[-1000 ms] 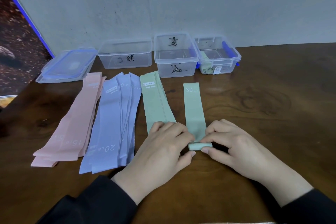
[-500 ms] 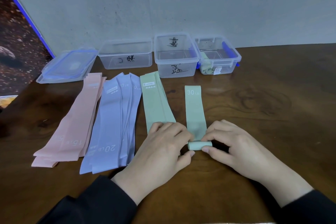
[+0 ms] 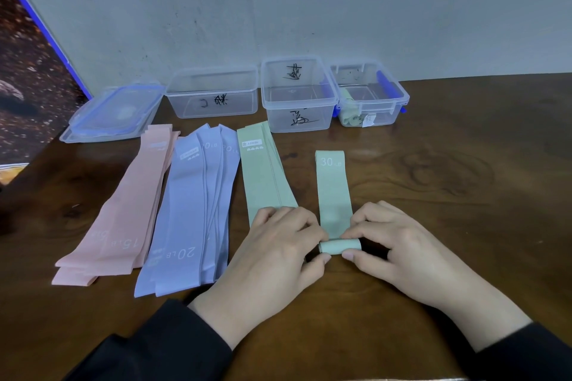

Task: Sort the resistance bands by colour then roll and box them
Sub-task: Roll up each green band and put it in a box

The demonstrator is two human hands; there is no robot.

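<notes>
While pinched by left hand (image 3: 272, 257) and right hand (image 3: 399, 244), green band (image 3: 334, 192) was rolled at its near end, pink pile (image 3: 123, 213), purple pile (image 3: 192, 210), green pile (image 3: 263, 176) laid alongside, boxes (image 3: 298, 96) behind.

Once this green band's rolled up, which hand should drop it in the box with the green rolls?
Probably the right hand: it already pinches the green roll, and that box stands at the far right.

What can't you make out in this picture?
Head view only:
- Near end of the green pile: under the left hand.
- Handwriting on the middle box: illegible scrawl.
- Number of rolls in the right box: blurred by the plastic.
- Pink pile count: layers overlap.
</notes>
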